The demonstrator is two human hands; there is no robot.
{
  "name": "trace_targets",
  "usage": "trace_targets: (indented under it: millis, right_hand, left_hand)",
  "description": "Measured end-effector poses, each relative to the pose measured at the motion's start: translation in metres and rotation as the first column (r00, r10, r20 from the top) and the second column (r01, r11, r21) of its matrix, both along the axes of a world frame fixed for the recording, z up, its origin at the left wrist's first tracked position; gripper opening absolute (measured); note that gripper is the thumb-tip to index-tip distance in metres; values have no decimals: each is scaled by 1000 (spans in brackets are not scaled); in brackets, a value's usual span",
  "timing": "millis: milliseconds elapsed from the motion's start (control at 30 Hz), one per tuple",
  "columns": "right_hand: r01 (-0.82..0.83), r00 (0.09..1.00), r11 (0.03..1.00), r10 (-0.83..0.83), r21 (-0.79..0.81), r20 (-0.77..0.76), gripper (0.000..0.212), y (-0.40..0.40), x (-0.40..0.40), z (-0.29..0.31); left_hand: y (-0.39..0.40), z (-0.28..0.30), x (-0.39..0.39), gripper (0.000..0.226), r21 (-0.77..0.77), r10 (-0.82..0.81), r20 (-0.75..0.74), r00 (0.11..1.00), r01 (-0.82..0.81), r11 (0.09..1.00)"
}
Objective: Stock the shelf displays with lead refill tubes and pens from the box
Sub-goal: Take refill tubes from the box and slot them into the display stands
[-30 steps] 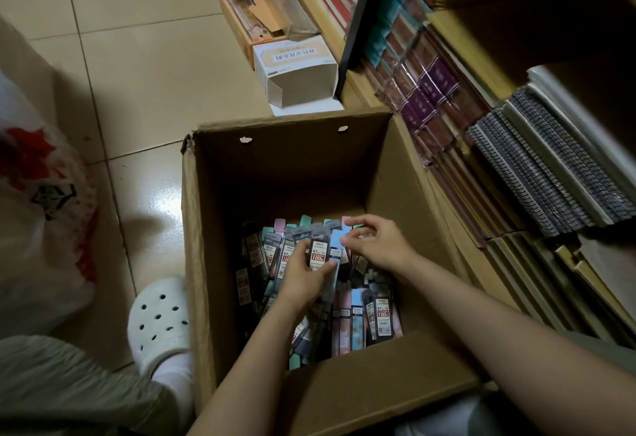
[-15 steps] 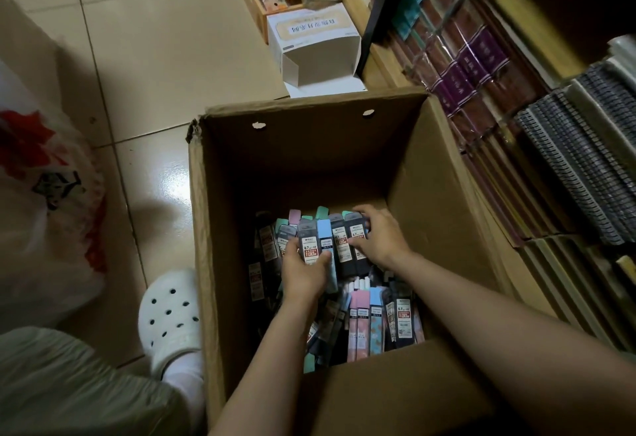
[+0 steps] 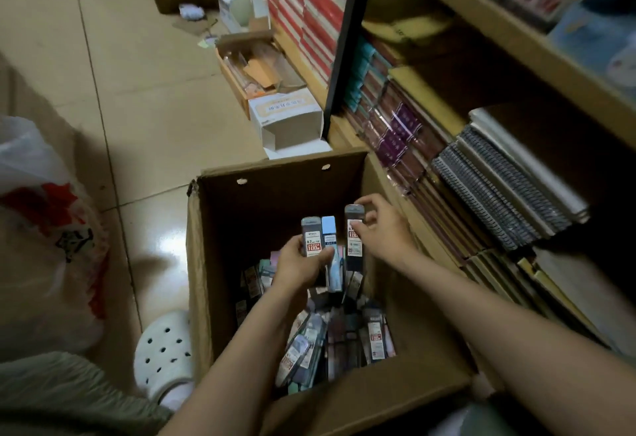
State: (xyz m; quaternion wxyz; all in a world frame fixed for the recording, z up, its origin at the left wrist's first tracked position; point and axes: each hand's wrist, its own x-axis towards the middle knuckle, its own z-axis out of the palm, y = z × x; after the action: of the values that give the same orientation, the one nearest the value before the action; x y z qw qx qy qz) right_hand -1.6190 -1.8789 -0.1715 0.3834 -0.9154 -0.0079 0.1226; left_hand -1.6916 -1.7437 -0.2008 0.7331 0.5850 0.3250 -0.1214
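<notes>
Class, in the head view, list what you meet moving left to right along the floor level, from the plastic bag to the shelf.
plastic bag → white clog → cardboard box → left hand → right hand → spiral notebooks

The cardboard box (image 3: pixel 206 263) stands on the floor left of the shelf (image 3: pixel 516 43); lead refill tubes (image 3: pixel 344 335) lie inside. A small carton (image 3: pixel 289 122) sits behind it, a plastic bag (image 3: pixel 44 229) left.

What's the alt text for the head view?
Left hand holds two lead refill tubes upright over an open cardboard box of more tubes, while the right hand pinches a third tube. Notebook shelves stand right.
</notes>
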Motion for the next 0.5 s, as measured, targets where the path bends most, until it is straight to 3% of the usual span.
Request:
trace_targets:
  millis: [300, 500]
  right_hand:
    - [-46, 964, 995, 68, -92, 257, 25, -55, -14, 190]
    - [-9, 946, 999, -5, 42, 323, 33, -102, -53, 250]
  left_hand:
    - [-4, 169, 46, 22, 7, -377, 157, 913, 380, 925]
    - [-26, 235, 65, 28, 99, -492, 308, 814, 487, 868]
